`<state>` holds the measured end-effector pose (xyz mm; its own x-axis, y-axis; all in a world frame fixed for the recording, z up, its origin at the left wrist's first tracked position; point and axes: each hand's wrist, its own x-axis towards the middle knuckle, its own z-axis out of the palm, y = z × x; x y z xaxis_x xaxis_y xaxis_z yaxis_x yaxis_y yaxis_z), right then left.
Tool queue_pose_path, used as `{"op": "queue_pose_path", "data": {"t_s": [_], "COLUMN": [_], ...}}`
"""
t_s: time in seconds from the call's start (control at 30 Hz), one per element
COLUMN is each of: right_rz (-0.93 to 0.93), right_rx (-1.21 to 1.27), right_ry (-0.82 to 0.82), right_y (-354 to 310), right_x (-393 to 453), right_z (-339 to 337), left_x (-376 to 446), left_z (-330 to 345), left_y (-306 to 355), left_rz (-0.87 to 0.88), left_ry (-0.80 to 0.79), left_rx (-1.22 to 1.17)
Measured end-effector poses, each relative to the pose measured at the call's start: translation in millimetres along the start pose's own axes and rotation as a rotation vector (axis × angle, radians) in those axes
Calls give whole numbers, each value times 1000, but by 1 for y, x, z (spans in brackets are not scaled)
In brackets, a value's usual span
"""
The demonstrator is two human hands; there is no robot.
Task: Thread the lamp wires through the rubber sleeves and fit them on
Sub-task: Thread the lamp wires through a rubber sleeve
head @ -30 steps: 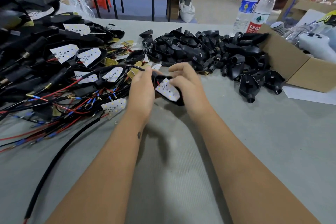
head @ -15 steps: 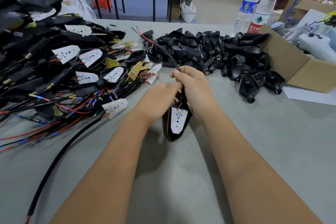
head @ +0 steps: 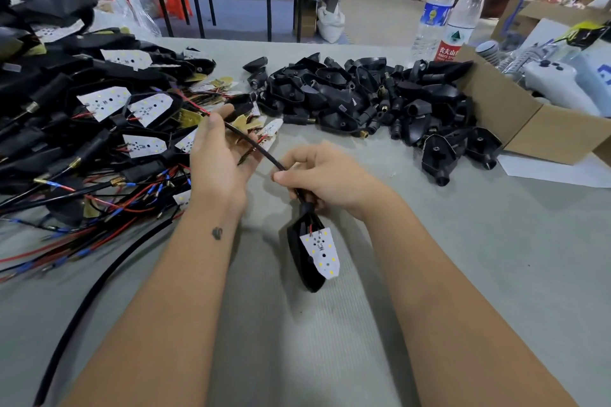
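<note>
Item one, we record the right hand [head: 325, 180], fingers curled, pinching a black rubber sleeve [head: 256, 147] between thumb and forefinger near the middle of the worktop [head: 496, 274]. The sleeve runs up and to the left from that pinch, across the palm of the left hand [head: 220, 162]. Item two, the left hand lies palm up just left of the right one, fingers loosely bent under the sleeve; we cannot tell whether it truly grips it. Red wire ends [head: 195, 106] show beyond the sleeve's upper end, past the left fingertips. Item three, a black lamp housing [head: 302, 261] hangs below the right hand, its narrow neck at the hand and its broad end pointing toward the viewer; a white LED board [head: 320, 251] with two short red leads sits on its face. Item four, to the left, a heap of wired lamp units [head: 99, 129], with black shells, white boards, and red, blue and black leads. Item five, at the far centre, a pile of empty black housings [head: 370, 99]. Item six, right of that pile, an open cardboard box [head: 515, 122], with two plastic water bottles [head: 446, 16] standing behind its near corner. Item seven, a thick black cable [head: 89, 301] crosses the near left of the worktop.
</note>
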<state>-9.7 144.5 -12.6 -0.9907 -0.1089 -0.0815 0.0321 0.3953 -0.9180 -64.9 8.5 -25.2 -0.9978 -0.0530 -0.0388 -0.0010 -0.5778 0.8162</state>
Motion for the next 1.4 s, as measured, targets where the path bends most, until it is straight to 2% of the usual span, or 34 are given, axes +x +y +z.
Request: {"op": "queue_pose_path", "data": {"t_s": [0.2,0.27,0.33,0.47,0.57,0.67,0.8,0.9,1.0,1.1,1.2,1.33,1.4], "right_rz": [14,43,43,0,101,208,266,331,370,350,290,139,41], "right_rx": [-27,-27,14,72,22,-283,-591,-613,-609,-599,-476,64,216], "right_ry": [-189,-170,5,601,844,811,680,721,745,790,847,990,1038], "right_y": [-1,2,6,18,35,47,47,44,45,47,45,41,38], "right_x": [-2,-1,2,21,36,46,60,64,66,66,62,47,40], "right_z": [-1,-2,-6,-25,-41,-51,-52,-54,-54,-52,-49,-40,-32], "left_x": [2,5,9,9,3,0,3,7,8,5,5,7,8], "left_z": [7,8,8,9,12,12,10,8,10,11,11,10,7], "left_y": [-2,-4,-8,-19,-24,-25,-27,-30,-30,-30,-29,-31,-31], "left_rz": [12,7,22,61,164,253,233,197,138,197,241,162,136], "left_ry": [20,30,30,-27,-70,-71,-69,-81,-73,-76,-103,-140,-172], "left_rx": [-80,-22,121,434,593,620,737,824,784,764,734,676,647]}}
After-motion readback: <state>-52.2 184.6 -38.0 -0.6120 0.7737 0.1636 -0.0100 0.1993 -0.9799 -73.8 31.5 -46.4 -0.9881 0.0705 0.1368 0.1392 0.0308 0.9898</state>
